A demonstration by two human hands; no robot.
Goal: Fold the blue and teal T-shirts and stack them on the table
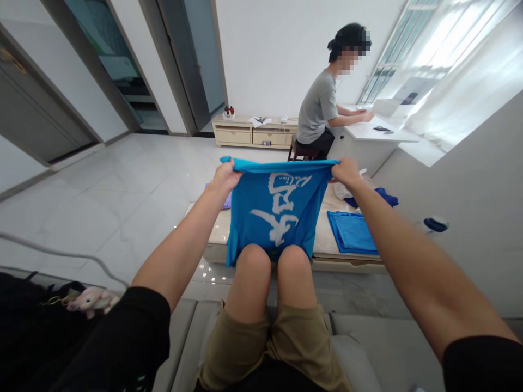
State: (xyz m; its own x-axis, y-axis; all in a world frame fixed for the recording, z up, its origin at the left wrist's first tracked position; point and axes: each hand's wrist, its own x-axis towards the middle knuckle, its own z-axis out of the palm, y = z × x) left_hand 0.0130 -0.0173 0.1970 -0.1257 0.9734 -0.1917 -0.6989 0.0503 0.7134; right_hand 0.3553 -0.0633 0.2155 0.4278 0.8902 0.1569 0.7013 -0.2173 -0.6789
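A bright blue cloth (255, 207) with white printed characters hangs stretched in front of my knees. Its kind is unclear, as no sleeves or collar show. My left hand (227, 175) is closed on the upper left corner, and a bit of fabric sticks out past the fingers. At the opposite corner, my right hand (345, 173) grips the same top edge, which runs nearly straight between both hands. The lower part drops in front of a low table (216, 231) and reaches my knees. Close below my right forearm lies a folded blue cloth (353, 233) on that table.
A white plastic bag (343, 189) and a dark blue cloth (386, 197) lie at the table's far right. Something purple (227, 201) shows behind the hanging cloth. Beyond, a person (318, 106) sits at a white desk (376, 130). A pink plush toy (93, 300) rests at left.
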